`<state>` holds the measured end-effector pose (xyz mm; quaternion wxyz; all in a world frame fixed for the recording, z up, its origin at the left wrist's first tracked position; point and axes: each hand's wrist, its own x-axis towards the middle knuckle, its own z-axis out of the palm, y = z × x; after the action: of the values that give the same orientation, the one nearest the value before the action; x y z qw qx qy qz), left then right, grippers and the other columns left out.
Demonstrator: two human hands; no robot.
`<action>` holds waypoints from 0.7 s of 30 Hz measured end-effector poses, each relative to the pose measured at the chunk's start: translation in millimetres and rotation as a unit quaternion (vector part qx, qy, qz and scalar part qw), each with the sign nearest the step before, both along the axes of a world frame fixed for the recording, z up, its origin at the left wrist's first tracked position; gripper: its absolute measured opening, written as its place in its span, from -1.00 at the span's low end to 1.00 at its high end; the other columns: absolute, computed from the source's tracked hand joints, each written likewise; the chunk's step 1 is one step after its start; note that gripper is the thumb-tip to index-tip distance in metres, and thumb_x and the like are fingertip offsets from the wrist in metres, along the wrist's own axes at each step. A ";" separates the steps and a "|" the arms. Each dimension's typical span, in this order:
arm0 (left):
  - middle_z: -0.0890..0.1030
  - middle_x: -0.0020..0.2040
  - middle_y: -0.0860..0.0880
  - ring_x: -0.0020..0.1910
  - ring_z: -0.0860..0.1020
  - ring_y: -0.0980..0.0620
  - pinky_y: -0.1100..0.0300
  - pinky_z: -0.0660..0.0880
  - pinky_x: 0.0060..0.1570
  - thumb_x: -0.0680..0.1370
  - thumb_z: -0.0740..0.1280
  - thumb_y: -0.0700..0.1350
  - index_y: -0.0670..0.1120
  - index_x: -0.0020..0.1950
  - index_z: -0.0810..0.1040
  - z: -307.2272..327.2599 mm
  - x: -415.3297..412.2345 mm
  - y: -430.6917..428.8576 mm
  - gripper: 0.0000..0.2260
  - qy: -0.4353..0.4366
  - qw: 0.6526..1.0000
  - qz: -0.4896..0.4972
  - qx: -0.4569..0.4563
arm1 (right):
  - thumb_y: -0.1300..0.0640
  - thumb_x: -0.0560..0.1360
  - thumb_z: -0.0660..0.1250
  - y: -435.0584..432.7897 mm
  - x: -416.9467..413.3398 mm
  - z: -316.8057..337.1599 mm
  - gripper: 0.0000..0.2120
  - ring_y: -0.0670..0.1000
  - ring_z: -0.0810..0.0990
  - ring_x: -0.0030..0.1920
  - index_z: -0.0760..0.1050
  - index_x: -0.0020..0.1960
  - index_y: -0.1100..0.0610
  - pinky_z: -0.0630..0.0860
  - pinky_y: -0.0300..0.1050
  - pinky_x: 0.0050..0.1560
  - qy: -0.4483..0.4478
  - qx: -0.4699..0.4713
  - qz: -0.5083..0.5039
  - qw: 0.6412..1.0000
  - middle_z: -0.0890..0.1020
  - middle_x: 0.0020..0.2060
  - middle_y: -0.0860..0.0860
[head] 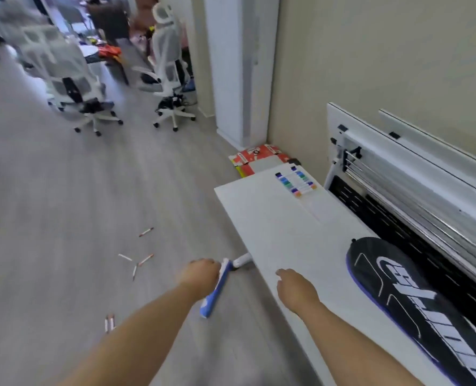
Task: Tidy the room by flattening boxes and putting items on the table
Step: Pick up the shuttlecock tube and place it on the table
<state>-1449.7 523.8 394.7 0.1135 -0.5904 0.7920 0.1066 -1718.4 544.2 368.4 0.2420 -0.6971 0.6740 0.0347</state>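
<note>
My left hand (199,275) grips a flattened blue and white box (216,292) just left of the white table (273,218), above the floor. Over the table's near edge hovers my right hand (295,289), fingers relaxed and holding nothing. A pack of coloured markers (295,181) lies at the table's far end. A black racket bag (415,299) with white lettering rests on the table's right side. Several loose markers (139,260) lie scattered on the grey floor. A flattened red and white box (259,156) lies on the floor beyond the table.
Two white office chairs (167,68) stand on the floor at the back left. A folded white table frame (415,174) leans against the beige wall to the right. A white pillar (237,71) rises beyond the red box.
</note>
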 end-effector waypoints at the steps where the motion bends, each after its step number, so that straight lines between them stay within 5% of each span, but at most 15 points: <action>1: 0.59 0.07 -0.10 0.08 0.57 -0.16 0.06 0.45 0.04 0.62 0.09 -0.10 -0.07 0.06 0.51 0.5 26.7 5.1 -0.79 -0.008 1.000 0.017 0.005 | 0.10 0.60 0.05 -5.8 24.9 1.0 -0.65 0.08 0.53 0.19 0.42 0.33 0.01 0.46 -0.07 0.14 0.004 -0.005 0.020 1.000 0.53 0.23 0.00; 4: 0.60 0.07 -0.13 0.06 0.57 -0.18 0.03 0.46 0.02 0.62 0.11 -0.13 -0.09 0.05 0.51 1.7 104.8 18.4 -0.81 -0.018 0.998 0.059 0.012 | 0.07 0.59 0.05 -23.2 103.3 8.1 -0.71 0.08 0.59 0.10 0.50 0.16 0.04 0.49 -0.07 0.05 0.028 -0.010 0.077 0.997 0.60 0.13 0.01; 8: 0.61 0.05 -0.13 0.05 0.57 -0.19 0.05 0.43 -0.01 0.60 0.12 -0.16 -0.11 0.04 0.51 1.6 199.4 32.1 -0.82 -0.031 0.995 0.098 0.017 | 0.09 0.55 0.07 -43.6 199.1 7.1 -0.67 0.13 0.60 0.13 0.47 0.24 -0.01 0.51 -0.04 0.10 0.036 0.017 0.109 0.993 0.60 0.16 0.06; 11: 0.61 0.06 -0.12 0.07 0.57 -0.18 0.04 0.43 0.02 0.60 0.13 -0.14 -0.11 0.04 0.51 -2.2 252.0 29.3 -0.82 -0.037 0.992 0.119 0.029 | 0.14 0.54 0.09 -57.2 256.0 -0.9 -0.69 0.14 0.58 0.14 0.46 0.23 0.04 0.41 -0.10 -0.06 0.032 0.033 0.122 0.991 0.58 0.18 0.07; 16: 0.62 0.05 -0.13 0.05 0.56 -0.18 0.07 0.40 -0.02 0.59 0.14 -0.11 -0.11 0.03 0.51 -8.0 285.2 -5.4 -0.82 -0.036 0.991 0.123 0.047 | 0.20 0.55 0.16 -84.4 307.8 -14.1 -0.80 0.13 0.61 0.07 0.50 0.10 0.09 0.38 -0.11 -0.18 0.091 0.052 0.169 0.980 0.62 0.08 0.07; 21: 0.60 0.07 -0.14 0.08 0.54 -0.19 0.08 0.35 -0.05 0.57 0.13 -0.13 -0.11 0.01 0.50 -29.7 279.4 -61.2 -0.83 -0.029 0.988 0.132 0.079 | 0.13 0.54 0.13 -124.9 312.7 -42.4 -0.77 0.19 0.61 0.00 0.45 0.16 0.04 0.54 0.01 -0.07 0.058 0.074 0.120 0.988 0.61 0.05 0.09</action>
<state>-1170.3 462.5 365.0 0.1673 -0.6816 0.6928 0.1655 -1405.6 419.3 326.0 0.2472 -0.7501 0.5939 0.1534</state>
